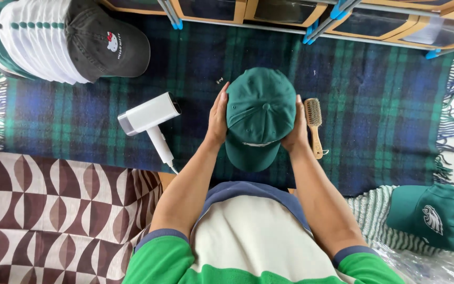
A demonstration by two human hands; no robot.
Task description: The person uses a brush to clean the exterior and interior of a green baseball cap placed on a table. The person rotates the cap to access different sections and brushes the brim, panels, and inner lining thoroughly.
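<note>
At frame centre, left hand (218, 118) and right hand (296, 128) clamp green cap (260, 113); fingertips hidden; brush (314, 123) at 3 o'clock.

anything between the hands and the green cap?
Nothing visible. The left hand and the right hand press flat against opposite sides of the green cap, over the plaid blanket. The wooden brush lies just outside the right hand, the white handheld steamer off to the left.

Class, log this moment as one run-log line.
left hand: holds green cap | right hand: holds cap's other side | nearby: white steamer, wooden brush
</note>
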